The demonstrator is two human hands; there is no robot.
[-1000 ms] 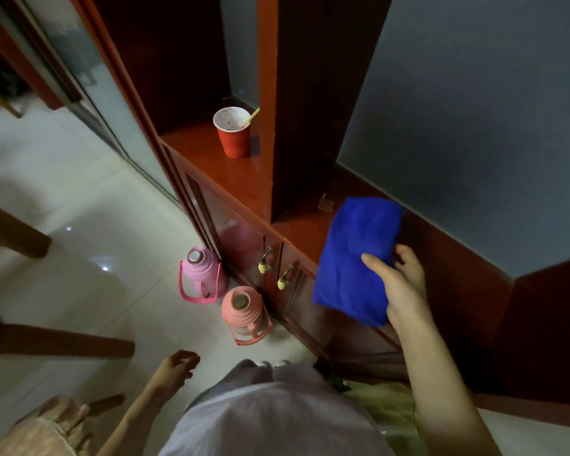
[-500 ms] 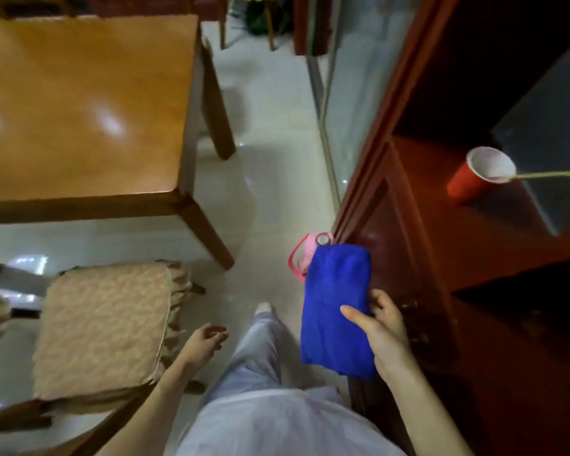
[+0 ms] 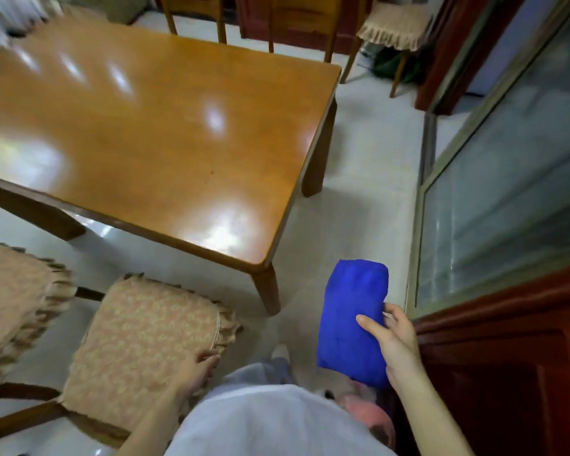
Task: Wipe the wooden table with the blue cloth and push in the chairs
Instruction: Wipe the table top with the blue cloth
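My right hand (image 3: 396, 343) grips a folded blue cloth (image 3: 352, 320), held upright in the air to the right of the near right corner of the wooden table (image 3: 152, 133). The glossy tabletop fills the upper left. A chair with a beige frilled cushion (image 3: 145, 340) stands pulled out in front of the table. My left hand (image 3: 196, 368) rests on that cushion's near right edge, fingers loosely curled. A second cushioned chair (image 3: 10, 301) stands at the far left, also apart from the table.
Two wooden chairs (image 3: 195, 18) stand beyond the far table edge, and a cushioned one (image 3: 392, 24) stands at the back right. A glass sliding door (image 3: 507, 166) and a dark red cabinet (image 3: 507, 373) line the right side. A pink flask (image 3: 372, 419) sits by my legs on the tiled floor.
The view has turned from the cabinet to the table. My right hand carried the blue cloth away from the cabinet shelf. My left hand moved onto the chair cushion.
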